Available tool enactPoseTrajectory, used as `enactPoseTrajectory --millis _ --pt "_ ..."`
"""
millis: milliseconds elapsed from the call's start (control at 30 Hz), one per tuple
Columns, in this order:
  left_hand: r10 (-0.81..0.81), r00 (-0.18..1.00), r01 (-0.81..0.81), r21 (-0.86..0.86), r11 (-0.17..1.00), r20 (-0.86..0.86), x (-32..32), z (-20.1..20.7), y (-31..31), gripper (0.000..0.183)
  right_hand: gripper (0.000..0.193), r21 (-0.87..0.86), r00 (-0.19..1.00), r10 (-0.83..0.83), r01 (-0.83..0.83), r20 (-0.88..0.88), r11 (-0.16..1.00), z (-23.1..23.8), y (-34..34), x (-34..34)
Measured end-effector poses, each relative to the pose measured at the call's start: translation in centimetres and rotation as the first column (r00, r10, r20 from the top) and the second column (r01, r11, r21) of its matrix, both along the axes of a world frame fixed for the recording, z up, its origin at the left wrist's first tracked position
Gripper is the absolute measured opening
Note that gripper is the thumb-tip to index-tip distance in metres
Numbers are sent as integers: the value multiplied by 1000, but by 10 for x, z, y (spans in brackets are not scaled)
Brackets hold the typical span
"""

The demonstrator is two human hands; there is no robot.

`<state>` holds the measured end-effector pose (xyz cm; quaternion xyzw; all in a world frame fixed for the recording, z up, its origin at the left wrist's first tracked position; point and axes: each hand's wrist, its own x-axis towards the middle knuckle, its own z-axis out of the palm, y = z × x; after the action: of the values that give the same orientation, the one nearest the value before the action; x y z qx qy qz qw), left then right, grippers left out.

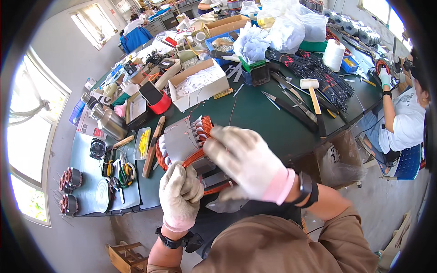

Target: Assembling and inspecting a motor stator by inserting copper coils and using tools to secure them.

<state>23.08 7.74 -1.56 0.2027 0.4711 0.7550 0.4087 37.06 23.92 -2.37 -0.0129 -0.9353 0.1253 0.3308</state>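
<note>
A motor stator (177,139) with a grey metal body, white insulating slips and orange-red copper windings lies at the table's near edge. My left hand (180,193), in a white glove, is closed on a bundle of copper wire (195,158) at the stator's near side. My right hand (250,161), also gloved and blurred by motion, is over the stator's right end with its fingers stretched out and thumb apart. Its fingertips are beside the copper windings (203,126); whether they touch is unclear. Thin red lead wires (187,123) rise from the stator.
Left of the stator lie a wooden stick (154,146), a tray of yellow strips (143,142) and pliers (125,173). Beyond are a box of white slips (199,86) and a red tape roll (160,103). A mallet (310,91) lies right. A co-worker (403,109) sits far right.
</note>
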Motion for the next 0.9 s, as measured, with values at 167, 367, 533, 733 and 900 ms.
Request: enactPoseTrajectory --millis 167,367,533,733,900 --pt "-115 985 105 77 991 131 8 -2 -4 26 51 244 990 -52 83 -132 966 -19 -1 -13" --pt "-147 985 137 112 984 90 9 -8 0 29 65 211 995 -75 87 -65 973 -29 -1 -5" --pt "-12 994 5 65 998 109 8 -5 8 30 47 144 945 -232 269 -229 952 -39 -22 21" --pt "-32 991 22 81 996 132 13 -8 9 30 26 -114 973 -142 123 -181 986 -67 -24 23" --pt "-32 990 22 73 997 140 13 -7 9 29 19 -107 972 -67 44 -225 993 -80 -25 23"
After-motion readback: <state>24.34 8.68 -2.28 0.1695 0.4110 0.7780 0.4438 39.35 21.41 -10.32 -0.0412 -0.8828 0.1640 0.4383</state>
